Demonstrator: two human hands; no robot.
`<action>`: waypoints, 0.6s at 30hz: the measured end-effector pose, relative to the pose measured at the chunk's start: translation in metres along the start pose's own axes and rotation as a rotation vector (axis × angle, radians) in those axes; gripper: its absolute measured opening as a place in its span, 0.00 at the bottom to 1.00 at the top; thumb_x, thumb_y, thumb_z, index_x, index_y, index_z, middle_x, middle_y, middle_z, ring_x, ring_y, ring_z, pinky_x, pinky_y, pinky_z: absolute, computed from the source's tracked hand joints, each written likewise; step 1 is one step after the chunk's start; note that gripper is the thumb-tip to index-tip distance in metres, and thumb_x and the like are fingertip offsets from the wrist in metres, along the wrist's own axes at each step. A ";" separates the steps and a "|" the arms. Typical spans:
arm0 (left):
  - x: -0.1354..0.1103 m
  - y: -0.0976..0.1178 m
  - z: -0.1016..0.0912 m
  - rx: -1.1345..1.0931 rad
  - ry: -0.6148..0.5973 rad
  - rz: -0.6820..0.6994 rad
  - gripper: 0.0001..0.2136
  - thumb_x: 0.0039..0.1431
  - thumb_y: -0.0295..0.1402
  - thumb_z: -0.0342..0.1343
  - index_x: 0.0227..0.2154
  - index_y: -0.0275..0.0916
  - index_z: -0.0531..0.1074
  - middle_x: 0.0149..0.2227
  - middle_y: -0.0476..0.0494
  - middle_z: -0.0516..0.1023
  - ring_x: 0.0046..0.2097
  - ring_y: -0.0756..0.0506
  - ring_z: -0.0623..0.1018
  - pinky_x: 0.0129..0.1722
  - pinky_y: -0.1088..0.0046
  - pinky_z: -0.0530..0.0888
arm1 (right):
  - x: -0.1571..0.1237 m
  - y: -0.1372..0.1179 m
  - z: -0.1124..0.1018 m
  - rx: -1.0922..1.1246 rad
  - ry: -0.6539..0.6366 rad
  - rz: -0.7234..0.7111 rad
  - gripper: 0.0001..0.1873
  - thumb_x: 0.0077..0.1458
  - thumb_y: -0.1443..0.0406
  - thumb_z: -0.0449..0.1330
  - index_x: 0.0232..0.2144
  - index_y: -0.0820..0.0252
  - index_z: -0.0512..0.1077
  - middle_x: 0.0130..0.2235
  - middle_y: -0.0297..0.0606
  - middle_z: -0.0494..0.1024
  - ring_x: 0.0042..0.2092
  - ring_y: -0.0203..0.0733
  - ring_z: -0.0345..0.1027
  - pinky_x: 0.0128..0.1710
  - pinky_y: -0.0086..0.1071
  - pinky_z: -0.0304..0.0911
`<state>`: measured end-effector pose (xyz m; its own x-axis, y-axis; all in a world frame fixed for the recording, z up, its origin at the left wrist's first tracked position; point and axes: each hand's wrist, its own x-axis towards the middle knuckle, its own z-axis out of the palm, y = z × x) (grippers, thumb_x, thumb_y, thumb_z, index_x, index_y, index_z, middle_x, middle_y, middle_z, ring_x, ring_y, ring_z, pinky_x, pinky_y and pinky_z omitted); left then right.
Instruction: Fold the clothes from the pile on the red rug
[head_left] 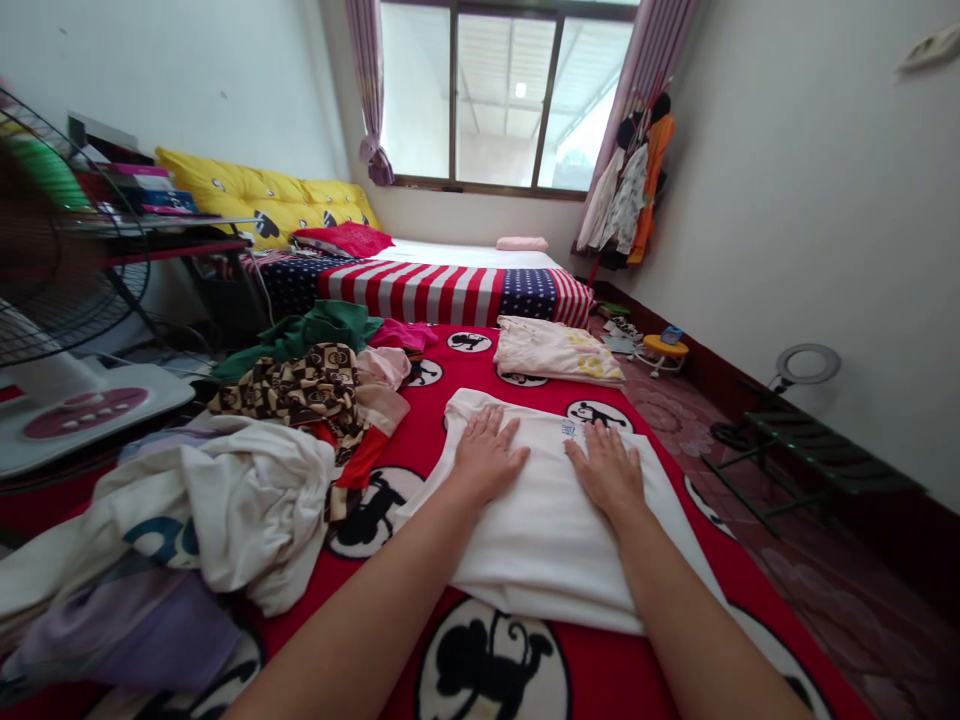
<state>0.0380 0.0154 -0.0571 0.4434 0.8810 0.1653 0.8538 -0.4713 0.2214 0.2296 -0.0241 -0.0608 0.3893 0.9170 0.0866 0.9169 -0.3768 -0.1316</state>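
Note:
A white T-shirt [547, 530] lies spread flat on a red blanket with black monkey roundels [600, 670]. My left hand [487, 455] rests palm down on the shirt's upper left part, fingers stretched out and together. Beside it, my right hand [609, 468] presses flat on the shirt's upper middle, fingers spread slightly. Neither hand holds anything. A small blue print on the shirt shows between the two hands.
A heap of unfolded clothes [225, 480] fills the left side. A folded cream garment [555, 352] lies further up the blanket. A standing fan [60, 260] is at far left; a bed with a stars-and-stripes cover [442, 285] stands behind. A dark bench [817, 450] stands right.

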 end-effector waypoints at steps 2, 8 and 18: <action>0.004 0.001 -0.008 0.028 -0.037 0.010 0.29 0.63 0.49 0.42 0.62 0.41 0.58 0.67 0.40 0.50 0.68 0.40 0.49 0.65 0.58 0.49 | -0.001 -0.002 -0.001 -0.001 0.013 -0.001 0.35 0.63 0.50 0.37 0.66 0.61 0.50 0.68 0.36 0.46 0.68 0.47 0.35 0.64 0.52 0.35; 0.026 -0.020 -0.032 0.137 -0.148 0.020 0.25 0.64 0.41 0.43 0.61 0.36 0.58 0.66 0.37 0.55 0.67 0.40 0.54 0.64 0.56 0.50 | -0.004 -0.004 0.000 0.006 0.008 -0.003 0.35 0.63 0.49 0.36 0.66 0.60 0.50 0.68 0.36 0.46 0.69 0.46 0.34 0.64 0.51 0.35; 0.026 -0.048 -0.018 0.139 -0.100 -0.083 0.31 0.63 0.50 0.36 0.64 0.38 0.53 0.68 0.40 0.48 0.67 0.41 0.52 0.64 0.58 0.52 | -0.003 0.001 -0.001 0.030 0.004 0.044 0.38 0.61 0.47 0.38 0.65 0.64 0.50 0.68 0.38 0.46 0.68 0.47 0.34 0.65 0.51 0.34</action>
<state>0.0038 0.0596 -0.0460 0.3884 0.9199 0.0544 0.9151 -0.3920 0.0944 0.2295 -0.0269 -0.0602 0.4295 0.8992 0.0837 0.8959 -0.4126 -0.1649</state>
